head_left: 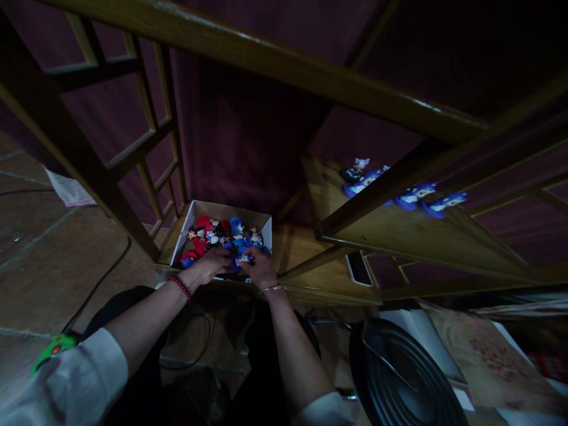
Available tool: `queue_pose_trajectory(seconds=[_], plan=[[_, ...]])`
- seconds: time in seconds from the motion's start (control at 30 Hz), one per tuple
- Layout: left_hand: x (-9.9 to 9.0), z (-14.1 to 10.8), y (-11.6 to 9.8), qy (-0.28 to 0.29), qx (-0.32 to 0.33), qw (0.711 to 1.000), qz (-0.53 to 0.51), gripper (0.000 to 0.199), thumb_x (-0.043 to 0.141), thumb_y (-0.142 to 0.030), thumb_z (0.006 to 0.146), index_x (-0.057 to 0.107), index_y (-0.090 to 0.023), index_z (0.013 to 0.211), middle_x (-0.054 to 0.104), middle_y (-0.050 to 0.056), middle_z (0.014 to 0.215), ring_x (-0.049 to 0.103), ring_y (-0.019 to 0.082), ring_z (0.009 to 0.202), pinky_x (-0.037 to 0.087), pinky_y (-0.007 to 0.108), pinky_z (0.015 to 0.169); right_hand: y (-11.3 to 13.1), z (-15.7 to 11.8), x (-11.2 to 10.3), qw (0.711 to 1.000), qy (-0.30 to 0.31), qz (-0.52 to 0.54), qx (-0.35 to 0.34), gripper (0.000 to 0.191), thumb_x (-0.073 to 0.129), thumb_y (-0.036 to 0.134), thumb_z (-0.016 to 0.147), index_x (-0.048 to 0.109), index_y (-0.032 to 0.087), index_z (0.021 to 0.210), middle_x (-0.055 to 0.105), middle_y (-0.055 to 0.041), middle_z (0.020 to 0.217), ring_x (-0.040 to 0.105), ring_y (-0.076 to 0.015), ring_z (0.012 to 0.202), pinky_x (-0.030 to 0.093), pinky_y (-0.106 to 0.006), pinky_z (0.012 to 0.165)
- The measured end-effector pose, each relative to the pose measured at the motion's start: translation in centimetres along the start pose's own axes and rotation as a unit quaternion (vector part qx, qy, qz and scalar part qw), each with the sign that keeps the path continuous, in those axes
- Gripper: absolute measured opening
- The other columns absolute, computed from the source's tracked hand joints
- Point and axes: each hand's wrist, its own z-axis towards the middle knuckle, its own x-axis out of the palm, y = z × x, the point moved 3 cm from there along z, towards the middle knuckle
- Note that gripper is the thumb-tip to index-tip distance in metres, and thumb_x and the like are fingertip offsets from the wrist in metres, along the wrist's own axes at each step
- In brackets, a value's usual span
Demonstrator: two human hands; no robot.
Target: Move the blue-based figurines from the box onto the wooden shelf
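A shallow white cardboard box (261, 220) stands on the low wooden shelf, holding several small figurines on red and blue bases. Over its near edge, my left hand (213, 264) and my right hand (261, 269) come together around a blue-based figurine (242, 259). The fingers of my right hand are closed on its right side. My left fingertips are bent and touch or nearly touch its left side; their exact grip is hidden. Red-based figurines (202, 228) lie in the left part of the box, and a light blue one (236, 225) lies near the back.
More figurines (415, 195) stand on a higher wooden shelf (399, 231) to the right. A phone-like dark slab with a pale rim (358, 268) lies on the lower shelf. Wooden lattice bars (146, 148) rise at left. A black round stool (403, 373) is at lower right; a cable (100, 284) crosses the floor.
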Motion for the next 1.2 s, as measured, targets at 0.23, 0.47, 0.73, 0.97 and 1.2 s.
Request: queue_pose_trajectory(seconds=[0.23,0.47,0.73,0.97,1.2], plan=[[0.3,-0.1,-0.2,0.004,0.003,0.998,0.056,0.016,0.059,-0.006,0.055,0.054,-0.009,0.070,0.057,0.000,0.060,0.056,0.011,0.059,0.048,0.031,0.070,0.4,-0.1,0.1,0.999,0.003,-0.048,-0.017,0.019,0.054,0.022,0.067,0.054,0.023,0.085,0.059,0.0027,0.076,0.053,-0.0113,0.067,0.040,-0.023,0.064],[0.7,0.0,-0.2,-0.017,0.034,0.987,0.155,0.022,0.047,-0.004,0.060,0.060,-0.007,0.078,0.061,0.002,0.064,0.056,0.010,0.058,0.048,0.027,0.067,0.7,-0.3,0.2,0.998,0.004,-0.058,-0.020,0.018,0.054,0.019,0.067,0.053,0.022,0.084,0.059,0.0022,0.075,0.053,-0.0113,0.067,0.040,-0.021,0.064],[-0.5,0.8,-0.4,-0.066,0.079,0.873,0.477,0.034,0.039,-0.008,0.068,0.062,-0.016,0.092,0.065,0.003,0.075,0.058,0.012,0.067,0.045,0.022,0.064,1.1,-0.3,0.8,0.994,0.003,-0.101,-0.048,0.019,0.055,0.019,0.068,0.052,0.023,0.086,0.061,0.0014,0.079,0.055,-0.0119,0.070,0.039,-0.021,0.066],[-0.4,0.0,-1.1,-0.064,0.125,0.799,0.584,0.031,0.040,-0.009,0.070,0.063,-0.017,0.090,0.065,0.004,0.080,0.057,0.013,0.075,0.041,0.021,0.067,1.9,-0.2,1.2,0.985,0.014,-0.158,-0.066,0.022,0.057,0.018,0.068,0.052,0.024,0.089,0.060,0.0003,0.085,0.055,-0.0132,0.076,0.038,-0.022,0.067],[-0.3,-0.4,-1.4,-0.046,0.119,0.784,0.608,0.032,0.044,-0.007,0.065,0.063,-0.015,0.089,0.064,0.004,0.083,0.057,0.013,0.076,0.041,0.020,0.068,2.3,-0.1,1.4,0.984,0.028,-0.163,-0.069,0.024,0.056,0.017,0.069,0.051,0.024,0.091,0.058,-0.0006,0.086,0.055,-0.0130,0.078,0.038,-0.022,0.068]])
